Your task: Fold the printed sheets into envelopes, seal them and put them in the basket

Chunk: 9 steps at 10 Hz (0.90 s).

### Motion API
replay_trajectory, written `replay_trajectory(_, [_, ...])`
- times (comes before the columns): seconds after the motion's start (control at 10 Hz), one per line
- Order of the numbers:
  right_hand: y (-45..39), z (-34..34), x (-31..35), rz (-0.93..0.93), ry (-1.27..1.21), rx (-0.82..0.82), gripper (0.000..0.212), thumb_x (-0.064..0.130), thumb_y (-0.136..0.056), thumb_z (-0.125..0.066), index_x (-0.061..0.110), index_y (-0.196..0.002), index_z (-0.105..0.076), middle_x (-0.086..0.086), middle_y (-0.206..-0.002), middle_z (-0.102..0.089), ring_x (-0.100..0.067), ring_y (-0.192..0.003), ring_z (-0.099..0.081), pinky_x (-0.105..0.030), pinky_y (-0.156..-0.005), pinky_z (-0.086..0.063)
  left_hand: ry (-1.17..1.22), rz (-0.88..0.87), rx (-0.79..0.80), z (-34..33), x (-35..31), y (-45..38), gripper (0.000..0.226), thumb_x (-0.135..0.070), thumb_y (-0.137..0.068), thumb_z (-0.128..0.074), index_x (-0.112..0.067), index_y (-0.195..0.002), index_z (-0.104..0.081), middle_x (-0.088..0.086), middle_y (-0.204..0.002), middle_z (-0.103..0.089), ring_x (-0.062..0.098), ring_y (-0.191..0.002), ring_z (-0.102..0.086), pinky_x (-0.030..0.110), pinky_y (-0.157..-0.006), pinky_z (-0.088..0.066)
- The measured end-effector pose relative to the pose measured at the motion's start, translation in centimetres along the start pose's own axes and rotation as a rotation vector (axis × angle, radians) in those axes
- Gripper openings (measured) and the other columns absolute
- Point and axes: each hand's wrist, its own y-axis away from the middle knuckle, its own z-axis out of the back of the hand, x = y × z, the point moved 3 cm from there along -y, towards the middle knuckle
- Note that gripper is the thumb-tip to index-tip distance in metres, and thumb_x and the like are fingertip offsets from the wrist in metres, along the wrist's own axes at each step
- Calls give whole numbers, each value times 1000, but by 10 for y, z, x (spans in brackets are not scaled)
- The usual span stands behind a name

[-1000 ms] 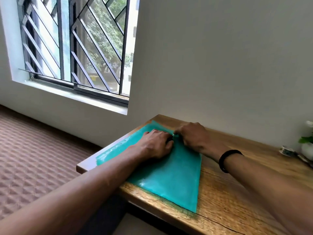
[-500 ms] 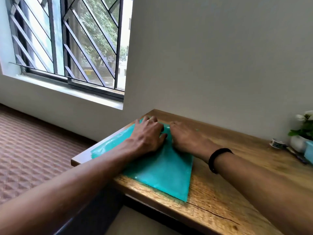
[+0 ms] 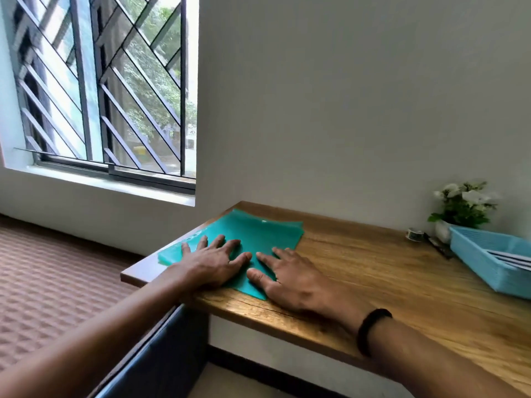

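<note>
A teal sheet lies flat on the left end of a wooden bench, its near corner pointing toward the person and its far edges showing several thin layers, as if folded or stacked. It looks thin, light and glossy, so it will probably bend easily, crease where pressed and slide on the smooth wood unless pinned. Any print on it cannot be made out.

Both hands rest on its near part with open palms and spread fingers; neither grip is closed on anything. The left hand presses flat on the sheet's left side. The right hand lies just beside it, thumb and first fingers on the sheet, heel on bare wood. The fingertips of the two hands nearly meet.

A good hold is likely a free corner or edge beyond the fingertips, pinched lightly while the other palm holds the rest down.

Well to the right of the right hand, a light blue basket holds pale flat items. Behind it stands a small potted plant, with a tape roll alongside.
</note>
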Motion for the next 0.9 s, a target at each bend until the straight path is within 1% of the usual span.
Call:
replay_trajectory(0.2, [-32, 9, -15, -47, -7, -46, 78, 76, -96, -31, 37, -162, -27, -2, -172, -21, -25, -159, -17, -49, -129, -13, -29, 6, -6, 2, -2, -46, 74, -77, -98, -22, -42, -163, -16, -3, -175, -8, 31, -162, -1, 70, -123, -2])
replay_trajectory(0.3, [-45, 8, -23, -53, -5, -58, 76, 75, -96, -30, 37, -162, -28, -2, -172, -22, -25, -159, -17, -48, -129, -13, -17, 8, -24, 1, -5, -62, 73, -77, -98, -22, -42, -163, -17, -3, -175, -9, 32, -161, -2, 71, -123, -2])
replay_trajectory(0.5, [-64, 5, -35, -49, 4, -83, 73, 73, -96, -27, 40, -161, -27, 0, -173, -21, -23, -160, -16, -48, -129, -13, -1, 23, -73, -3, -7, -80, 72, -76, -99, -22, -41, -162, -20, -3, -175, -12, 33, -161, -4, 72, -123, -2])
replay_trajectory(0.6, [-66, 6, -35, -48, -8, -85, 72, 74, -97, -26, 43, -162, -24, 1, -174, -14, -23, -161, -11, -47, -129, -10, 11, 28, -70, -4, -6, -83, 72, -76, -98, -23, -42, -162, -21, -2, -174, -14, 34, -161, -6, 72, -122, -2])
replay_trajectory(0.7, [-63, 7, -36, -56, -97, -139, 70, 74, -98, -28, 46, -161, -21, 1, -175, -6, -24, -161, -5, -46, -129, -6, 90, 17, -168, -2, -5, -84, 70, -74, -99, -27, -40, -160, -27, 0, -173, -21, 33, -160, -11, 70, -122, -5])
replay_trajectory(0.8, [-47, 11, -41, -84, -250, -221, 68, 71, -101, -26, 43, -162, -18, -2, -175, -7, -27, -161, -8, -46, -128, -10, 139, -164, -595, 7, -12, -68, 48, -57, -104, -38, -33, -143, -54, -1, -152, -55, 27, -145, -43, 59, -120, -26])
replay_trajectory(0.9, [-34, 11, -48, -55, -251, -235, 64, 65, -103, -30, 37, -161, -27, -4, -169, -25, -29, -156, -24, -47, -127, -23, 117, -374, -701, 7, -21, -55, 33, -48, -103, -48, -31, -125, -67, -3, -131, -70, 22, -126, -58, 47, -108, -41])
